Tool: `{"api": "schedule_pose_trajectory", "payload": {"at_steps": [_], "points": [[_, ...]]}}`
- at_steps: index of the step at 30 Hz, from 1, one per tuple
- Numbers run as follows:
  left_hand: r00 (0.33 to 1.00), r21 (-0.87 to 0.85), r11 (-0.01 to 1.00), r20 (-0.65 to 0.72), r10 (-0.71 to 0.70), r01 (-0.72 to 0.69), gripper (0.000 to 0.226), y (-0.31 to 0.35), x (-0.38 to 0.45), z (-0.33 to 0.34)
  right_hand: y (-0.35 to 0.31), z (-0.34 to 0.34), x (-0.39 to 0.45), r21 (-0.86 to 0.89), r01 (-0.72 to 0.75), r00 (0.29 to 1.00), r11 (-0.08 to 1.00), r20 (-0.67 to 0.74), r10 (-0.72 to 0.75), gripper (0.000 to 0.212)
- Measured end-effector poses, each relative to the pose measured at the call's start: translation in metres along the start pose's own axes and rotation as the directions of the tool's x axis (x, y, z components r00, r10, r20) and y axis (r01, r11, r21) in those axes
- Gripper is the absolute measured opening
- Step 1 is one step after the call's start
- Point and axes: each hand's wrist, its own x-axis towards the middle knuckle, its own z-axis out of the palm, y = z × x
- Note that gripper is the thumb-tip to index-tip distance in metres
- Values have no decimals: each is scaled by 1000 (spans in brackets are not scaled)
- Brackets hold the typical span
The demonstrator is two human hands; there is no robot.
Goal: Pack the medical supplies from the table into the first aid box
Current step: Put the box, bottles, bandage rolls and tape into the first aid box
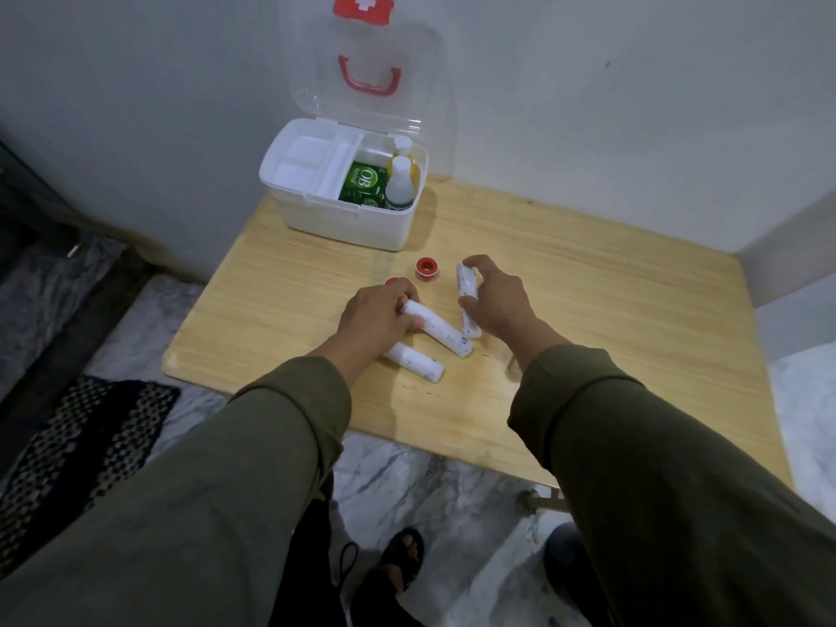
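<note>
Three white bandage rolls lie on the wooden table (588,310), close together near its middle. The left hand (377,321) curls its fingers round the upper end of the middle roll (441,330), which slants down to the right with its lower end on the table. The right hand (493,300) pinches the right roll (467,291) between fingertip and thumb; that roll stands tilted, its lower end hidden behind the middle roll, so I cannot tell whether they touch. The near roll (416,362) lies loose beneath the left wrist, its upper end covered by the hand.

Print on the rolls is too small to read.

A red tape reel (425,267) lies flat between the hands and the first aid box (344,219). A second red object (391,280) shows only as a sliver behind the left knuckles; what it is I cannot say.

The box stands at the table's far left corner against the wall, its clear lid (362,74) raised, red handle and cross label showing. Inside, a white tray (312,167) fills the left part; a green packet (364,183) and a white bottle (400,183) sit in the right part. A second bottle behind it is mostly hidden.

Olive sleeves (271,445) cover both forearms. A dark patterned mat (81,445) lies on the marble floor, cut off at the left edge.
</note>
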Motion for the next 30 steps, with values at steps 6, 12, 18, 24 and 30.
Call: {"api": "schedule_pose_trajectory", "payload": {"at_steps": [6,12,18,24,30], "points": [[999,-144,989,-4,39,-39,17,11,4,-17,-8,-16,-9,33,30,999,999,-44,-28,46],[991,-305,943,-22,132,-133,16,31,4,-49,-34,-38,-15,70,77,990,995,-124,-68,42],[965,-309,917,-143,218,-253,25,36,16,-103,-73,-64,-14,114,152,955,982,-274,-116,39],[954,-364,887,-191,229,-286,34,33,38,-162,-111,-69,-3,226,189,921,956,-379,-92,38],[942,-284,901,-162,293,-329,19,26,70,-192,-137,-57,17,235,165,906,958,-420,-53,33]]}}
